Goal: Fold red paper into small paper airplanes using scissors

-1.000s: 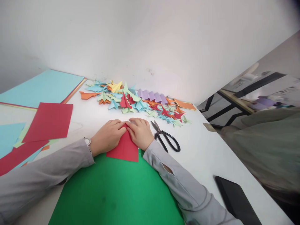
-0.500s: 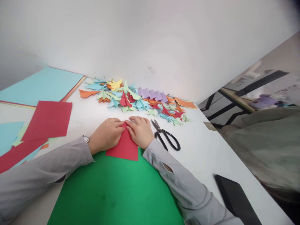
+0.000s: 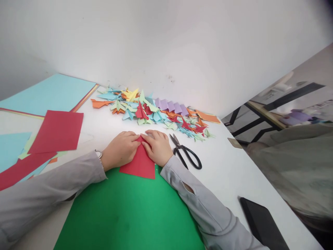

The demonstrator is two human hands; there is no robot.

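A red sheet of paper (image 3: 140, 164) lies at the far edge of a green mat (image 3: 125, 208), its top end narrowing to a folded point between my hands. My left hand (image 3: 121, 149) is closed on the paper's left side, with fingertips at the point. From the right, my right hand (image 3: 159, 147) pinches the same top end, thumb and fingers on the paper. The fingertips of both hands nearly meet there, and they hide part of the folds. Just right of my right hand lies a pair of scissors (image 3: 185, 151) with black handles, blades pointing away.
Many small folded paper planes (image 3: 140, 111) in several colours are heaped along the wall. At left are a red sheet (image 3: 56, 132), other cut papers and a stack of large blue sheets (image 3: 52, 93). A black phone-like device (image 3: 262, 222) lies at right, near a person's clothing (image 3: 293, 163).
The whole view has shifted slightly, so everything appears a little further right. Both hands keep their hold at the top of the red paper, with hardly any movement against it.
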